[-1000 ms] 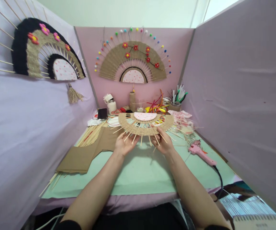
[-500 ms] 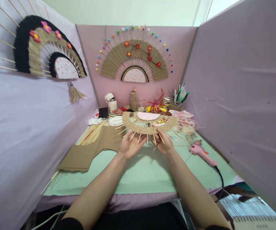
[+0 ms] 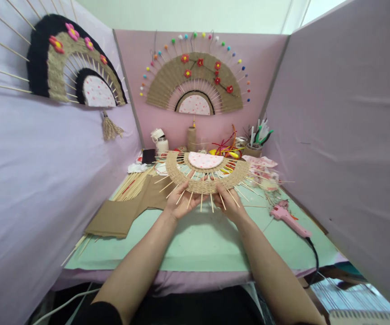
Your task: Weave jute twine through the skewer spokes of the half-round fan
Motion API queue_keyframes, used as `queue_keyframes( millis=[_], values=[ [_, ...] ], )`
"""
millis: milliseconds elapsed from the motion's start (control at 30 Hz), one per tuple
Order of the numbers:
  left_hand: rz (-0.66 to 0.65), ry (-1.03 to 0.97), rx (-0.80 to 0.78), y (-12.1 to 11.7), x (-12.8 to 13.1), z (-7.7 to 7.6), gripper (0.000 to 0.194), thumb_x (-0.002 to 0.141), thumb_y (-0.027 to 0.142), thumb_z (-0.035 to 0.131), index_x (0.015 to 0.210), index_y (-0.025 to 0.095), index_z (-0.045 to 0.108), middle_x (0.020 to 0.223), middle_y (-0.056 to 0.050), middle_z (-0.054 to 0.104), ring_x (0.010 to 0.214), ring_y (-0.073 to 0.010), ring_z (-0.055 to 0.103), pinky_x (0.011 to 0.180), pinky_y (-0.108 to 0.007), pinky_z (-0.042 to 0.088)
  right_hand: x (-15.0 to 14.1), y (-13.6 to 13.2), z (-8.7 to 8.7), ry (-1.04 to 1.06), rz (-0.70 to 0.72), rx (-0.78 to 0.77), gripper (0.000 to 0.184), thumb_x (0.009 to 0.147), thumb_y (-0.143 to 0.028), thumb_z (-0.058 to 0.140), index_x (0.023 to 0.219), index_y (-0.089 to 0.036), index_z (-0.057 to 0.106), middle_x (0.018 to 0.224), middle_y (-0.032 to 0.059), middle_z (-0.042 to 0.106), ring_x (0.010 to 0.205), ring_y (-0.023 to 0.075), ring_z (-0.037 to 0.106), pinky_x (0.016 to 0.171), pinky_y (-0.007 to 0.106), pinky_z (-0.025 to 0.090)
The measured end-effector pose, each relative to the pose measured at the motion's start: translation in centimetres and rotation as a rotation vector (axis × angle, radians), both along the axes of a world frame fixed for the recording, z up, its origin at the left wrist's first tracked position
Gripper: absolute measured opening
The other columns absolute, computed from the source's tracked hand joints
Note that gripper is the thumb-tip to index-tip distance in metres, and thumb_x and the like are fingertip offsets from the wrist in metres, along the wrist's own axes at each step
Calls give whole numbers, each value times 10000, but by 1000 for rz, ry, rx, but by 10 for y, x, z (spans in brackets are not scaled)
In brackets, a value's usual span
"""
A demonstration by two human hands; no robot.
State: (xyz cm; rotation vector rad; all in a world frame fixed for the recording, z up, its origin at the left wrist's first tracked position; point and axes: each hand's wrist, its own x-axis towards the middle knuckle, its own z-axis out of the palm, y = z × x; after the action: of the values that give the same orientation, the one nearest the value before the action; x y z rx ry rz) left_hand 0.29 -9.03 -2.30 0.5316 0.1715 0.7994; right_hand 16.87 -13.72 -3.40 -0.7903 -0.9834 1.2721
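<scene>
Held above the table is a woven twine fan (image 3: 203, 186), a half ring of tan cord on thin wooden sticks, with a pink dotted half-round centre (image 3: 206, 160). Its curved edge and stick ends point toward me, tilted up a little. My left hand (image 3: 179, 202) grips the band from below at left of middle, thumb on top and fingers mostly hidden underneath. On the other side of the middle, my right hand (image 3: 230, 203) pinches the band the same way, its fingers partly behind the sticks.
Brown cardboard (image 3: 113, 218) and a bundle of sticks (image 3: 134, 184) lie at left. A pink glue gun (image 3: 290, 219) with a black cord lies at right. Behind stand a white bottle (image 3: 161, 143), a twine spool (image 3: 191, 139) and a tool pot (image 3: 252, 150). Finished fans (image 3: 195, 67) hang on the walls.
Both hands have tilted the fan so more of its face shows, and moved it slightly left. My left thumb now lies on the band. The view has shifted slightly.
</scene>
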Motion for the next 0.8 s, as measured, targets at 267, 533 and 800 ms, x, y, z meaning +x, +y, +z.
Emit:
queue_keyframes(
  millis=[267,533,800],
  values=[
    [166,-31,-29,3,-4,3,527,877,190,392,1383,318,322,1292,-83,535,1116,-261,550,971,-574,351,9,0,7,25,29,-42,357,683,-269,658,1016,-239,534,487,-102,293,418,49,206,397,177,158],
    [307,-32,-26,12,-7,-2,532,848,144,396,1362,277,362,1258,-92,561,1131,-259,538,956,-551,386,15,1,10,4,-32,-69,480,669,-250,652,1123,-229,495,583,-66,517,401,35,255,383,168,168],
    [282,-52,-25,11,-11,1,537,846,149,413,1359,298,361,1289,-88,534,1161,-273,511,943,-587,377,17,2,10,30,-99,-19,505,649,-247,669,1123,-226,496,655,-36,586,423,47,349,394,176,247]
  ],
)
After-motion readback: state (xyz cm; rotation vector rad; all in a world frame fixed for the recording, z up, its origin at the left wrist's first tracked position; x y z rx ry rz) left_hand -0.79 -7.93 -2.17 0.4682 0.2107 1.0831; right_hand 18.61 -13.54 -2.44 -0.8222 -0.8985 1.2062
